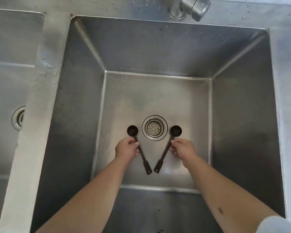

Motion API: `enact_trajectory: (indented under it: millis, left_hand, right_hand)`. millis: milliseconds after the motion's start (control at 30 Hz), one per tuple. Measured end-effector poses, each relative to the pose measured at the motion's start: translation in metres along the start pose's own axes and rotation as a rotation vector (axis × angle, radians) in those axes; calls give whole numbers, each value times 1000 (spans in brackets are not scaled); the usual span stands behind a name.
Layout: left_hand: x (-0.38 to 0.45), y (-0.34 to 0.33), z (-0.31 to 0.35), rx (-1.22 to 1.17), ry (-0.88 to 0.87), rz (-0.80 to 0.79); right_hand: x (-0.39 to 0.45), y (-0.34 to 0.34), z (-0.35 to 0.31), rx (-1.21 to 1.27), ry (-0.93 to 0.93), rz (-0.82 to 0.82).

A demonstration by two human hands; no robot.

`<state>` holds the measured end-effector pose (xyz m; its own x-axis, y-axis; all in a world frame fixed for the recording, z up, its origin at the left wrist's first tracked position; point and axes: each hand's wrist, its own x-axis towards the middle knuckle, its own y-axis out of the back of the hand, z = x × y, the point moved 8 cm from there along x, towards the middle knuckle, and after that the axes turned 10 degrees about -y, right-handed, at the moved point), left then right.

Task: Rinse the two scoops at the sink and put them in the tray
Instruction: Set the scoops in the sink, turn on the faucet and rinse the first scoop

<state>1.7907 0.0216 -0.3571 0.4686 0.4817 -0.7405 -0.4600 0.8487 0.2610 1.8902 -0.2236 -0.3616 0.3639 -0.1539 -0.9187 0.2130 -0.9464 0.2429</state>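
**A:** What fills the frame?

**B:** A deep, square stainless-steel sink basin (pixel 84 105) seen from straight above, its brushed walls dull grey and streaked, the floor paler and smoother. A round perforated metal drain strainer (pixel 154 128) sits just below centre. At 12 o'clock a chrome tap (pixel 190 7) rises from the steel surface (pixel 242 15) behind the basin, which is flecked with drops. At 9 o'clock a broad steel divider (pixel 37 101) separates this basin from a second steel basin (pixel 8 84), whose own drain ring shows at the edge.

**A:** And the scoops?

**B:** Two bare forearms reach in from 6 o'clock. The left hand (pixel 127 149) is closed around the handle of a black plastic long-handled scoop on the left (pixel 144 158), its small round bowl at 9 o'clock of the strainer. The right hand (pixel 183 148) pinches the handle of a matching black plastic scoop on the right (pixel 165 152), its bowl at 3 o'clock of the strainer. Both handles are thin, flat and matte, widening to a tab with a hole at the end; they slant inward so the tabs nearly meet at 6 o'clock, forming a V low in the basin.

**A:** Anything else?

**B:** A pale fabric edge (pixel 275 224) at 5 o'clock.
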Motion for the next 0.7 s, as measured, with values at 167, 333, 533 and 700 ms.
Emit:
enact_trajectory:
  millis: [167, 333, 533, 700]
  left_hand:
    - [7, 6, -9, 79, 4, 23]
    - [-8, 25, 10, 247, -38, 39]
    - [-49, 42, 113, 348, -284, 77]
    - [-89, 13, 269, 270, -622, -43]
  right_hand:
    - [3, 1, 2, -17, -3, 18]
    - [-22, 18, -7, -92, 19, 63]
    - [-101, 42, -102, -426, 255, 216]
    - [-190, 56, -239, -213, 547, 279]
